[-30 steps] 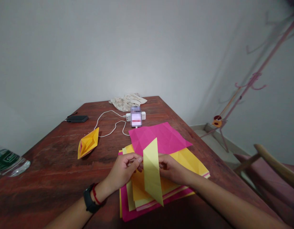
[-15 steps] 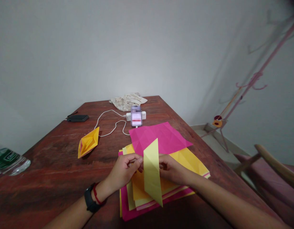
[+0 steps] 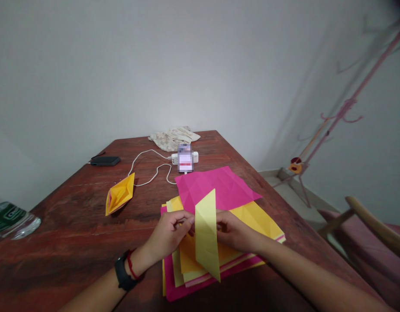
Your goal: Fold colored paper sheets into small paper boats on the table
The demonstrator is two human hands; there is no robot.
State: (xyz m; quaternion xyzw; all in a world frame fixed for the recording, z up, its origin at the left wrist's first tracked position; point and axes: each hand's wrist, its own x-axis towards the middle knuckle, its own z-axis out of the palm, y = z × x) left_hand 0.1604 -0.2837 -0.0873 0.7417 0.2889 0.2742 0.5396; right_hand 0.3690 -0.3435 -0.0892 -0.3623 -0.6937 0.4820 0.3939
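Observation:
A folded pale yellow paper (image 3: 206,236), shaped like a slanted strip with pointed ends, stands upright between my hands. My left hand (image 3: 174,229) grips it at its left edge, thumb and fingers pinched together. On the other side my right hand (image 3: 234,232) is closed at the paper, its fingertips partly hidden behind it. Beneath both hands lies a stack of yellow and pink paper sheets (image 3: 252,221). A creased magenta sheet (image 3: 232,186) covers the far part of the stack.
On the left of the wooden table (image 3: 73,242) sits a folded yellow paper boat (image 3: 122,193). Beyond are a phone (image 3: 185,159) on a white block with cables, a black device (image 3: 105,161) and a crumpled cloth (image 3: 174,138). A bottle (image 3: 13,220) stands far left; a wooden chair (image 3: 375,225) is right.
Almost nothing differs. Both hands keep the same hold on the pale yellow paper, with only a very slight shift of its lower tip.

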